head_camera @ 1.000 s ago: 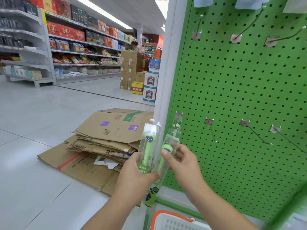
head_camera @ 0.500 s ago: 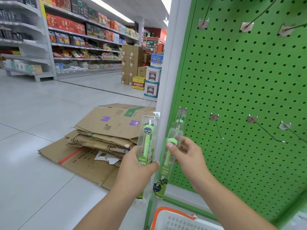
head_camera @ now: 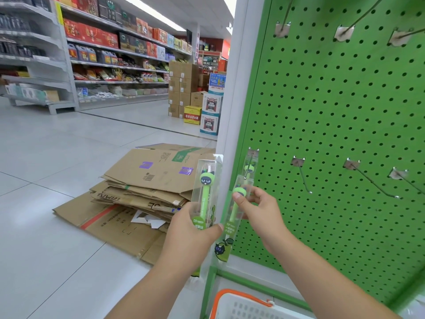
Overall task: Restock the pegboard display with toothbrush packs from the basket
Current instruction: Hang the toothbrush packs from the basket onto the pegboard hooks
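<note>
My left hand (head_camera: 192,233) grips a clear pack with a green toothbrush (head_camera: 205,192), held upright in front of the white post. My right hand (head_camera: 259,212) pinches a second clear toothbrush pack (head_camera: 232,222) by its upper part, its top just below the leftmost lower hook (head_camera: 249,166) of the green pegboard (head_camera: 333,111). Another toothbrush pack (head_camera: 249,168) hangs on that hook, against the board. The white basket (head_camera: 243,306) with an orange rim shows at the bottom edge.
Three bare lower hooks (head_camera: 303,176) stick out to the right of my hands, with more hooks in the top row (head_camera: 345,31). Flattened cardboard boxes (head_camera: 142,187) lie on the floor to the left. Store shelves (head_camera: 103,56) and stacked cartons (head_camera: 184,88) stand across the aisle.
My view has moved closer to the board. My right hand has lifted its pack up and right toward the leftmost lower hook. My left hand has kept its pack about where it was.
</note>
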